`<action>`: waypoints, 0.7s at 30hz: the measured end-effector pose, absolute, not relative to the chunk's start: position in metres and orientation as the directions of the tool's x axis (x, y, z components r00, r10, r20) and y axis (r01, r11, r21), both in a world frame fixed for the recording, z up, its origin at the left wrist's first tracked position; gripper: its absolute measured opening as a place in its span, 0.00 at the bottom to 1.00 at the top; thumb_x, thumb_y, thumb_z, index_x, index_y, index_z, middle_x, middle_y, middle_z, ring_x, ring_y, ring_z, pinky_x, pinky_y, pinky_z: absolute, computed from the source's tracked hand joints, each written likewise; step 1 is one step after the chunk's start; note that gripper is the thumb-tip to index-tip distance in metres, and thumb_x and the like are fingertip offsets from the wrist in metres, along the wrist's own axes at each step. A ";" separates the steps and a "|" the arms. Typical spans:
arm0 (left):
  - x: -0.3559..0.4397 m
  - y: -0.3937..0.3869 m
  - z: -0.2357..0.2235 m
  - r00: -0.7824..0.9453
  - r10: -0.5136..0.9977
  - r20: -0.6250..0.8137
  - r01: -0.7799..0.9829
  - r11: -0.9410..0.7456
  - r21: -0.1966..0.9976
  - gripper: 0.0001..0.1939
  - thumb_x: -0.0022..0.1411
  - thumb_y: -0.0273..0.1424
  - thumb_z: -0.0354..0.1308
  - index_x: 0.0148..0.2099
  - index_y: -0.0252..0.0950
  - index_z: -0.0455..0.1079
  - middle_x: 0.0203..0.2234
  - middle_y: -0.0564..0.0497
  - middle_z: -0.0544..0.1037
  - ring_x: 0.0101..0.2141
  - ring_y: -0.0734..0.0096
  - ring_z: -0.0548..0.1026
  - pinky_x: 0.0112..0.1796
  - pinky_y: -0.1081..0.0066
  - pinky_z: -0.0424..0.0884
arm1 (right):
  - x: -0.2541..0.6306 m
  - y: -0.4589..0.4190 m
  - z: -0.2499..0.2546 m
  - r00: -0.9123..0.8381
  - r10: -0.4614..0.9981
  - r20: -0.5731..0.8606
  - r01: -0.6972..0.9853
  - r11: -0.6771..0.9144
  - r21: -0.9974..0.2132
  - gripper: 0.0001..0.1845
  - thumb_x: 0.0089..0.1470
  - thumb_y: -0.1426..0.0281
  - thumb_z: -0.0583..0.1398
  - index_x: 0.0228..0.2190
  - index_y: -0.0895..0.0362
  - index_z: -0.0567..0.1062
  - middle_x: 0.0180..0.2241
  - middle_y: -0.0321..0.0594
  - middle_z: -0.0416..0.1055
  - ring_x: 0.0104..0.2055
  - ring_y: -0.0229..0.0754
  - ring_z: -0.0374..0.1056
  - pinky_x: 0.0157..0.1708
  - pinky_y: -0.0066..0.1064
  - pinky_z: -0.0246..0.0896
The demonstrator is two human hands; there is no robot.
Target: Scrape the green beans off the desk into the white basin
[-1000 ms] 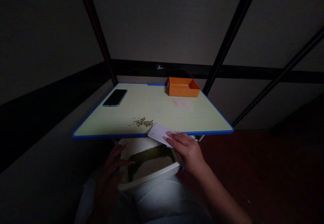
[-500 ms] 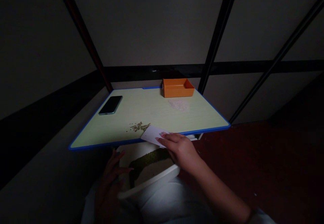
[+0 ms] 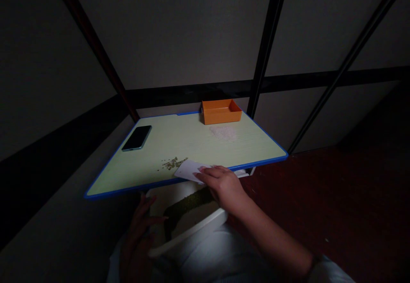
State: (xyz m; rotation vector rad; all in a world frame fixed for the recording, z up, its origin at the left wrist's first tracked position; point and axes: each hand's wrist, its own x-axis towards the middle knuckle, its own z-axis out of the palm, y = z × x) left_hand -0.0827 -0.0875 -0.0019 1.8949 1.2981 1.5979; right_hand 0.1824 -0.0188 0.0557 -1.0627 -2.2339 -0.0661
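Where the right hand (image 3: 226, 185) grips, card (image 3: 186, 170) juts leftward.

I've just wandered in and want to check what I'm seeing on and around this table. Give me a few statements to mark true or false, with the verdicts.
1. The right hand grips a white card. True.
2. The phone lies by the right edge of the tabletop. False: it lies near the left edge.
3. The orange box stands just beyond a pale patch on the tabletop. True.
4. The left hand rests on the phone. False: it is at the left side of the white tray, below the tabletop.
5. Small loose grains lie on the tabletop near the white card. True.
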 end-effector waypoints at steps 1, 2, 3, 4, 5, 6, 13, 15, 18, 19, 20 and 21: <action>-0.083 -0.088 -0.002 -0.053 0.810 0.584 0.409 -0.516 0.753 0.10 0.62 0.33 0.54 0.40 0.45 0.78 0.60 0.56 0.71 0.67 0.56 0.55 0.66 0.52 0.50 | 0.182 -0.019 0.057 -0.454 0.688 0.566 0.717 0.659 -0.227 0.20 0.58 0.75 0.59 0.52 0.53 0.77 0.52 0.45 0.76 0.50 0.49 0.75 0.52 0.44 0.69; -0.082 -0.088 -0.001 -0.048 0.815 0.577 0.401 -0.513 0.759 0.10 0.62 0.33 0.54 0.40 0.45 0.78 0.60 0.57 0.71 0.67 0.56 0.55 0.66 0.52 0.50 | 0.181 -0.019 0.058 -0.451 0.702 0.551 0.725 0.648 -0.231 0.20 0.58 0.75 0.59 0.52 0.53 0.77 0.52 0.45 0.76 0.51 0.48 0.75 0.52 0.44 0.68; -0.082 -0.088 -0.001 -0.047 0.813 0.581 0.396 -0.519 0.758 0.10 0.62 0.33 0.54 0.40 0.46 0.78 0.61 0.57 0.71 0.67 0.56 0.55 0.67 0.52 0.49 | 0.181 -0.020 0.059 -0.448 0.715 0.537 0.734 0.637 -0.236 0.21 0.58 0.76 0.59 0.52 0.52 0.76 0.52 0.45 0.76 0.51 0.48 0.75 0.53 0.44 0.68; -0.082 -0.087 -0.001 -0.048 0.805 0.591 0.392 -0.529 0.753 0.11 0.61 0.33 0.54 0.40 0.46 0.78 0.60 0.57 0.71 0.67 0.55 0.55 0.67 0.52 0.49 | 0.181 -0.020 0.060 -0.444 0.728 0.523 0.742 0.625 -0.241 0.21 0.58 0.76 0.59 0.53 0.52 0.76 0.53 0.45 0.76 0.51 0.48 0.74 0.53 0.44 0.67; -0.082 -0.087 -0.001 -0.051 0.801 0.596 0.389 -0.534 0.751 0.11 0.61 0.34 0.54 0.40 0.46 0.78 0.60 0.58 0.71 0.67 0.56 0.55 0.67 0.53 0.48 | 0.180 -0.020 0.061 -0.440 0.741 0.508 0.749 0.615 -0.248 0.22 0.58 0.76 0.59 0.53 0.51 0.76 0.53 0.45 0.75 0.51 0.48 0.74 0.54 0.44 0.67; -0.082 -0.087 -0.001 -0.049 0.802 0.595 0.389 -0.533 0.751 0.11 0.62 0.34 0.54 0.40 0.47 0.78 0.60 0.58 0.71 0.67 0.56 0.55 0.67 0.54 0.48 | 0.180 -0.020 0.061 -0.437 0.752 0.494 0.755 0.605 -0.254 0.22 0.58 0.76 0.59 0.53 0.51 0.76 0.53 0.45 0.75 0.52 0.48 0.74 0.54 0.44 0.67; -0.082 -0.086 0.000 -0.019 0.777 0.630 0.415 -0.567 0.712 0.12 0.63 0.32 0.52 0.41 0.47 0.77 0.60 0.60 0.70 0.67 0.62 0.56 0.66 0.63 0.52 | 0.179 -0.020 0.065 -0.421 0.799 0.429 0.773 0.564 -0.291 0.22 0.59 0.76 0.59 0.53 0.52 0.76 0.55 0.47 0.73 0.54 0.48 0.72 0.55 0.41 0.66; -0.081 -0.086 0.000 -0.009 0.779 0.627 0.417 -0.567 0.710 0.12 0.63 0.32 0.52 0.41 0.47 0.77 0.61 0.61 0.70 0.67 0.64 0.55 0.66 0.65 0.52 | 0.179 -0.019 0.065 -0.425 0.804 0.417 0.767 0.564 -0.305 0.21 0.59 0.75 0.59 0.53 0.52 0.76 0.55 0.48 0.73 0.55 0.47 0.72 0.56 0.39 0.66; -0.082 -0.086 -0.001 -0.008 0.784 0.621 0.421 -0.560 0.713 0.12 0.64 0.32 0.52 0.42 0.47 0.77 0.61 0.60 0.69 0.67 0.64 0.54 0.66 0.65 0.51 | 0.178 -0.018 0.067 -0.436 0.807 0.398 0.753 0.570 -0.330 0.22 0.59 0.75 0.59 0.54 0.53 0.76 0.56 0.48 0.72 0.57 0.46 0.71 0.57 0.37 0.64; -0.082 -0.086 -0.001 -0.011 0.785 0.620 0.423 -0.558 0.714 0.12 0.64 0.32 0.52 0.42 0.47 0.77 0.61 0.60 0.69 0.67 0.64 0.55 0.66 0.63 0.51 | 0.178 -0.018 0.068 -0.441 0.808 0.390 0.748 0.571 -0.338 0.22 0.59 0.75 0.59 0.55 0.54 0.75 0.57 0.48 0.71 0.57 0.46 0.70 0.58 0.36 0.64; -0.083 -0.086 -0.002 -0.014 0.787 0.616 0.424 -0.554 0.717 0.12 0.64 0.33 0.52 0.42 0.47 0.77 0.61 0.59 0.69 0.67 0.63 0.55 0.66 0.62 0.51 | 0.178 -0.017 0.069 -0.446 0.809 0.383 0.744 0.573 -0.345 0.23 0.59 0.76 0.58 0.55 0.54 0.75 0.57 0.49 0.71 0.58 0.46 0.70 0.59 0.36 0.63; -0.083 -0.086 -0.003 -0.016 0.789 0.615 0.424 -0.551 0.719 0.12 0.64 0.33 0.52 0.42 0.47 0.77 0.61 0.58 0.70 0.67 0.61 0.55 0.66 0.60 0.50 | 0.177 -0.016 0.070 -0.447 0.813 0.374 0.743 0.570 -0.351 0.23 0.59 0.76 0.58 0.55 0.54 0.74 0.57 0.48 0.71 0.58 0.46 0.69 0.59 0.35 0.62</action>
